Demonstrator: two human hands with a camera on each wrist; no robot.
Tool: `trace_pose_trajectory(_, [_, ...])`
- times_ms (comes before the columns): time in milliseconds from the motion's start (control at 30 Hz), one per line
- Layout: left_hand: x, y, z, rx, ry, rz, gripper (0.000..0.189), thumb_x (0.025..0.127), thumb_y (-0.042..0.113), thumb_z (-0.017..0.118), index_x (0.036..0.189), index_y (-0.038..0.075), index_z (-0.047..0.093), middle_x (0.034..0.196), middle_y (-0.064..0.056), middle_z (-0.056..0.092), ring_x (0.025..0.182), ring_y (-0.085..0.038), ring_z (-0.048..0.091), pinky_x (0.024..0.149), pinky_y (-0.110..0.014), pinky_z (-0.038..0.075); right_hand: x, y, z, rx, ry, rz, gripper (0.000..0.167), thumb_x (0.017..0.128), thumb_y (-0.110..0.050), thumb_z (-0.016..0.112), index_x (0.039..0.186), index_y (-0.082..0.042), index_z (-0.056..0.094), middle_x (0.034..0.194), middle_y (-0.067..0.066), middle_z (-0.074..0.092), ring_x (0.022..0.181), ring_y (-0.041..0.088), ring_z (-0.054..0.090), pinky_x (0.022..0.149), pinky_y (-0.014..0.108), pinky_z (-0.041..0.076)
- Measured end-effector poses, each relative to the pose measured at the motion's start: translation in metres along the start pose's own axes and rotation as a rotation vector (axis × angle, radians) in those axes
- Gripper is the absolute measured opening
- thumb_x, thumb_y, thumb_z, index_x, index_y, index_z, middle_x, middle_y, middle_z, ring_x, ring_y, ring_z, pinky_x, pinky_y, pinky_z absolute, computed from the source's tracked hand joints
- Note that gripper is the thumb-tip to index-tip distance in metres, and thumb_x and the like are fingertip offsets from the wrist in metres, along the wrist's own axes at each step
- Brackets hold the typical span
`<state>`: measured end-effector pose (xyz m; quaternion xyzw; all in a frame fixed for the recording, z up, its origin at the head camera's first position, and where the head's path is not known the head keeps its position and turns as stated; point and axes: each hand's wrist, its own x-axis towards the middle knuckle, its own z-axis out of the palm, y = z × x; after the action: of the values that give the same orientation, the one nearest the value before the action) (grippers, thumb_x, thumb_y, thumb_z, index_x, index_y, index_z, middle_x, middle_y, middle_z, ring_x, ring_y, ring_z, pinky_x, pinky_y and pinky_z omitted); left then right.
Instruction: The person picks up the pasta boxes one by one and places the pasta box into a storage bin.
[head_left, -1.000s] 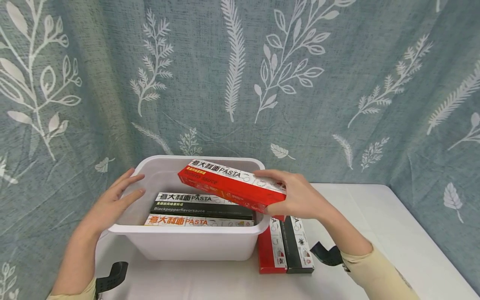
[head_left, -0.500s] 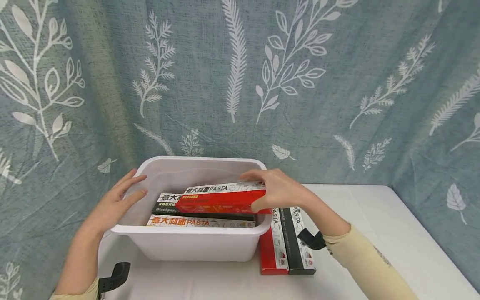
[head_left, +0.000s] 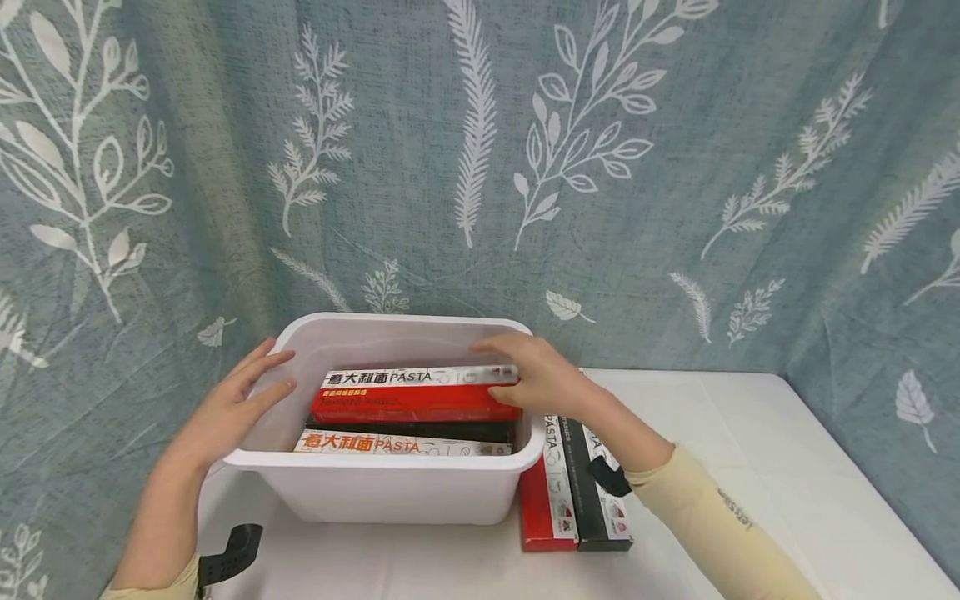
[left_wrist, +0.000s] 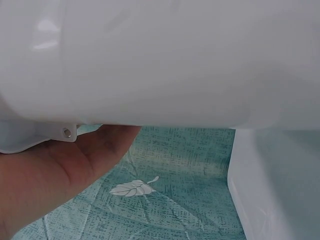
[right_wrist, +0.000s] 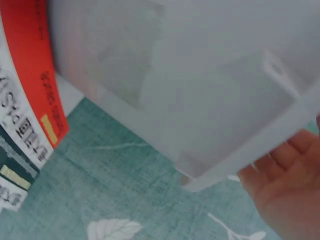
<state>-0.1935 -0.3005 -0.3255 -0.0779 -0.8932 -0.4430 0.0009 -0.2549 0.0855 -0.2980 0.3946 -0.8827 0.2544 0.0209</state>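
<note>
A white plastic bin [head_left: 375, 492] stands on the table. In it a red tomato-sauce pasta box [head_left: 405, 404] lies lengthwise, over a black box [head_left: 480, 431] and behind an orange-lettered pasta box [head_left: 356, 442]. My right hand [head_left: 543, 375] spreads over the bin's right end, thumb overlapping the red box's right end and fingers raised above its far edge. In the right wrist view that hand [right_wrist: 287, 175] shows beside the bin's rim. My left hand [head_left: 225, 408] reaches over the left rim with fingers extended; the left wrist view shows this palm [left_wrist: 70, 167] against the bin's outside.
To the bin's right, a red pasta box [head_left: 543, 500] and a black pasta box [head_left: 592, 508] lie side by side on the white table [head_left: 720, 475]. A blue-green leaf-patterned curtain [head_left: 420, 167] hangs behind and along the sides.
My right hand has brought the tilted red pasta box down and left into the bin, where it now lies level, and its fingers have loosened. My left hand has stayed at the rim.
</note>
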Motion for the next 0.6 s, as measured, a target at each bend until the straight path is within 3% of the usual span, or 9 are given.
trace_pose_trajectory(167, [0.0, 0.001, 0.0, -0.005, -0.003, -0.008, 0.061, 0.103, 0.033, 0.049, 0.15, -0.002, 0.032, 0.163, -0.014, -0.001, 0.143, -0.051, 0.003, 0.099, -0.076, 0.017, -0.011, 0.002, 0.004, 0.012, 0.168, 0.042, 0.049, 0.085, -0.013, 0.074, 0.132, -0.009, 0.06, 0.133, 0.004, 0.059, 0.125, 0.025, 0.051, 0.1, 0.047, 0.044])
trace_pose_trajectory(367, [0.001, 0.0, 0.001, -0.001, 0.001, -0.007, 0.061, 0.102, 0.032, 0.05, 0.15, -0.002, 0.032, 0.163, -0.016, -0.001, 0.143, -0.052, 0.002, 0.098, -0.077, 0.018, -0.038, 0.003, 0.006, 0.13, 0.329, 0.142, 0.057, 0.085, -0.021, 0.075, 0.138, -0.017, 0.055, 0.14, 0.001, 0.054, 0.129, 0.023, 0.049, 0.099, 0.048, 0.045])
trace_pose_trajectory(600, [0.001, -0.001, 0.001, -0.013, 0.004, -0.007, 0.061, 0.103, 0.031, 0.049, 0.15, -0.001, 0.031, 0.163, -0.014, -0.002, 0.143, -0.051, 0.002, 0.098, -0.077, 0.017, -0.073, 0.01, 0.008, 0.383, 0.389, 0.343, 0.067, 0.085, -0.021, 0.077, 0.144, -0.018, 0.047, 0.144, 0.003, 0.046, 0.13, 0.025, 0.045, 0.104, 0.041, 0.043])
